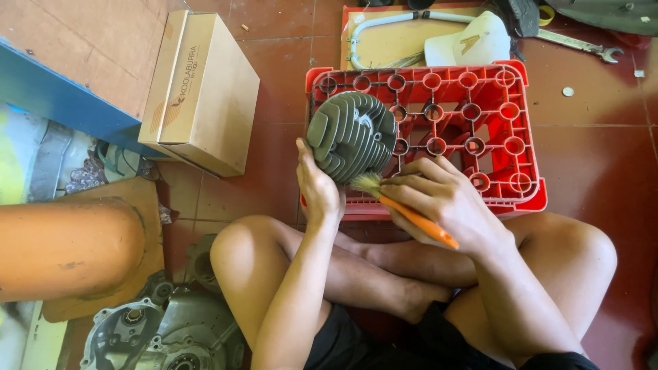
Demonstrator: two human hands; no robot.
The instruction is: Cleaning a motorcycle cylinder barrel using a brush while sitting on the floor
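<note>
The finned cylinder head (351, 137), a grey metal casting with deep parallel ribs, stands on edge on the near left corner of the red crate (507, 171), fins turned toward the camera. The left hand (319, 188) has its grip closed around the lower left rim, thumb up along the outer fin and palm below, propping the part against the crate's top. By the look of it the casting is stiff and fairly heavy for its size, so it wants support from below at the solid rim, as here. The thin fin edges look like poor places to pinch: narrow, possibly sharp, and liable to chip if the part drops on the tiled floor (596, 137). Any oil or grime in the grooves would make it slippery; the pictures do not show whether there is any.

The right hand (445, 202) holds its grip tight on the orange handle of a brush (404, 209), fingers curled over the front end, with the pale bristles touching the lower fins just beside the left thumb. The brush looks light, its bristles soft.

The crate's open grid gives the casting a rest, though its round holes offer little flat seat. A cardboard box (202, 92) lies to the left, a spanner (582, 45) beyond the crate, and an engine casing (164, 332) beside the left knee.
</note>
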